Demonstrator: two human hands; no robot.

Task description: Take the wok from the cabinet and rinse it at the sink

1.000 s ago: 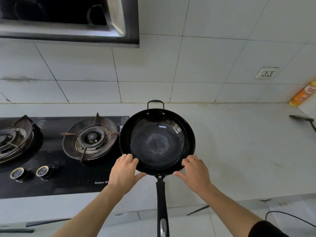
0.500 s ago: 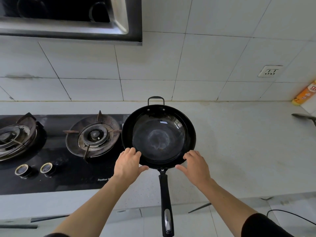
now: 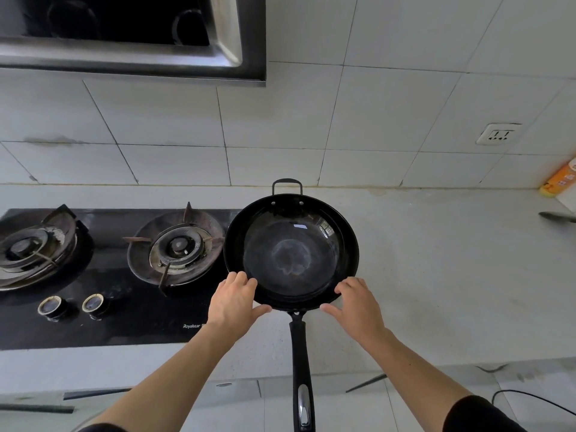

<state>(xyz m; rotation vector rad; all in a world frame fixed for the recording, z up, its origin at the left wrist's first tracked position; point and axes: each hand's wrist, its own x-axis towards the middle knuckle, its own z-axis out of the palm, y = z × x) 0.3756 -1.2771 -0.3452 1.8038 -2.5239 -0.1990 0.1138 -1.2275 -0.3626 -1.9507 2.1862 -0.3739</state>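
1. Two hands are bracketing a black wok [image 3: 291, 254] that is sitting on the pale countertop [image 3: 436, 275], just right of the gas hob [image 3: 93, 275], its long handle [image 3: 300, 369] pointing back at the person and overhanging the counter edge.
2. Fingers of the left hand [image 3: 232, 302] are lying loosely extended over the wok's near-left rim, thumb spread toward the handle root; the hand is gripping nothing.
3. Fingers of the right hand [image 3: 358, 302] are resting at the near-right rim, likewise relaxed and splayed; whether they are pressing on the metal or only brushing it is unclear.
4. No sink is showing, so the rinse is looking like a carry away from this spot; it is judged as not yet begun.
5. Lifting well is probably meaning one hand closing round the long handle near its root while the other is steadying the rim or the small loop handle [image 3: 287, 185] at the far side, keeping the bowl level and clear of the burner [image 3: 177, 247] beside it.
6. Beyond, a socket [image 3: 498, 134] is sitting in the tiled wall and an orange packet [image 3: 561, 179] is leaning at the far right.
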